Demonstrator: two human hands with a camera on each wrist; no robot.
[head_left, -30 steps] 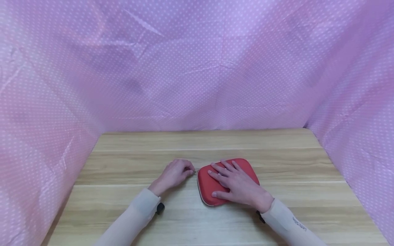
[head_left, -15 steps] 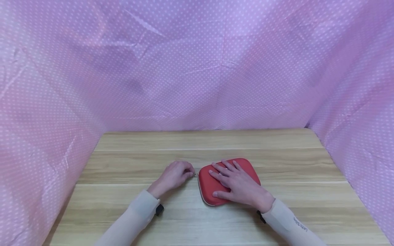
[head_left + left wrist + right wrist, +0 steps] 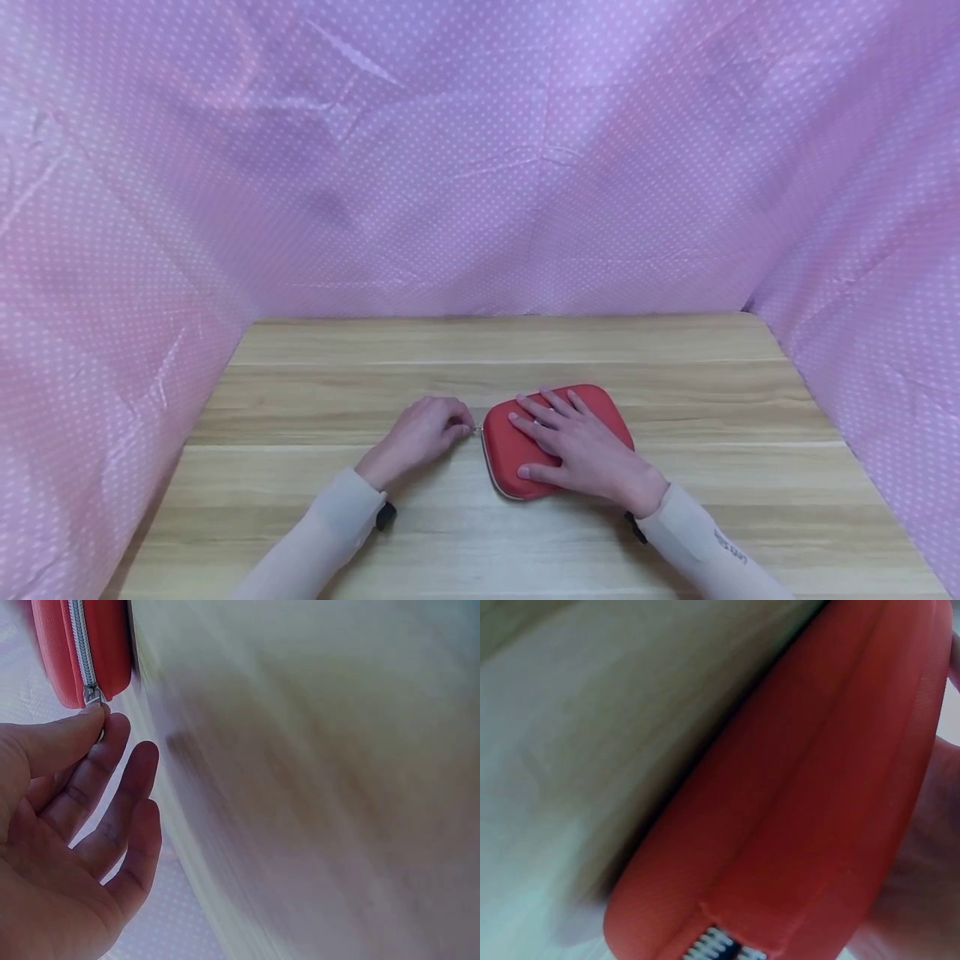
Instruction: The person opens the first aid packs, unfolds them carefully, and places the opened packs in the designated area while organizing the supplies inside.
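A red zippered case (image 3: 502,454) lies on the wooden table, a little right of the middle. At its left side my left hand (image 3: 423,429) pinches the metal zipper pull (image 3: 93,697) between thumb and forefinger; its other fingers are loosely bent. Above the pull in the left wrist view, the grey zipper (image 3: 81,645) runs along the case's side. My right hand (image 3: 585,450) rests flat on the lid with fingers spread. In the right wrist view, light zipper teeth (image 3: 707,945) show at one end, with a dark gap between the two rows.
The wooden tabletop (image 3: 315,350) spreads around the case on all sides. Pink polka-dot cloth (image 3: 480,167) hangs behind the table and along its left and right sides.
My left hand has moved slightly nearer to me along the case's left side, with the zipper pull in its pinch. The right hand and the case have hardly moved.
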